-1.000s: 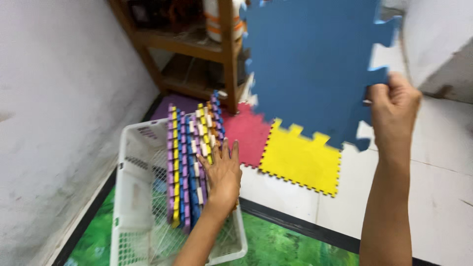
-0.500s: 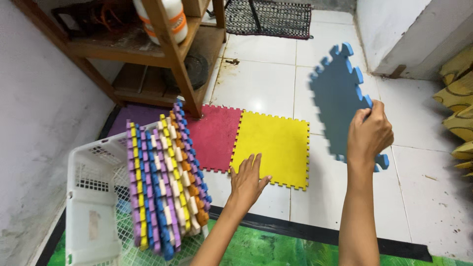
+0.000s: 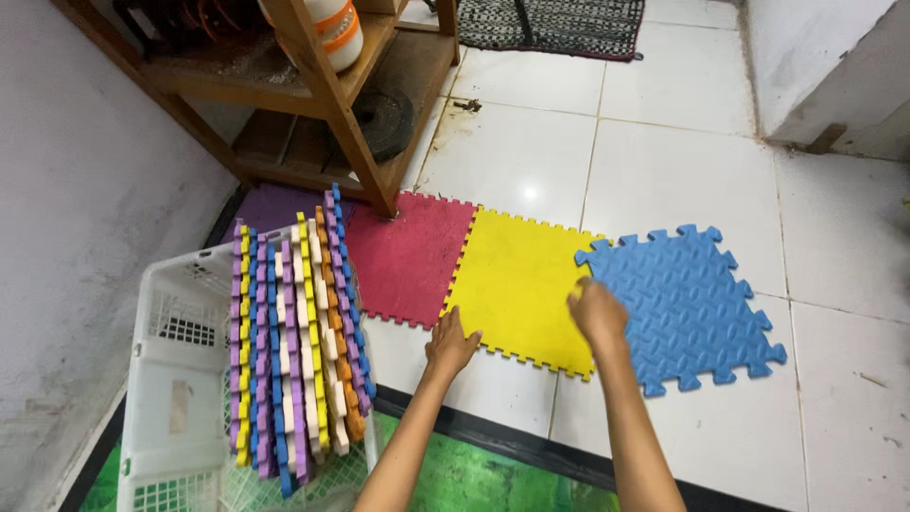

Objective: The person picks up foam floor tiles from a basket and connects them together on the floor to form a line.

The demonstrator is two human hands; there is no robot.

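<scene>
A floor of pale square tiles (image 3: 682, 95) with thin dark grout lines fills most of the view, bounded by a rough grey wall (image 3: 76, 218) on the left and a white wall corner (image 3: 825, 66) at upper right, with a dark woven mat (image 3: 559, 24) lying at the top edge. A wooden shelf unit (image 3: 332, 104) stands against the left wall, holding a white-and-orange jug (image 3: 336, 33) and a dark round disc (image 3: 384, 118) on its lower board. On the tiles lies a row of foam puzzle mats: a purple one (image 3: 270, 204) partly under the shelf, a red one (image 3: 408, 256), a yellow one (image 3: 521, 284) locked to it, and a blue one (image 3: 687, 308) set just to the right of the yellow, tilted slightly and seemingly not yet locked in. The right hand (image 3: 597, 313) hovers at the seam between yellow and blue mats, its fingers curled loosely and gripping nothing, though motion blur makes the exact contact hard to judge. The left hand (image 3: 450, 343) rests flat near the lower edge of the yellow mat, fingers spread open on the tile. At lower left a white plastic basket (image 3: 171, 398) holds a stack of foam mats (image 3: 294, 351) standing on edge, in purple, yellow, blue, white and orange. A green patterned floor covering (image 3: 474, 474) with a black border runs along the bottom.
</scene>
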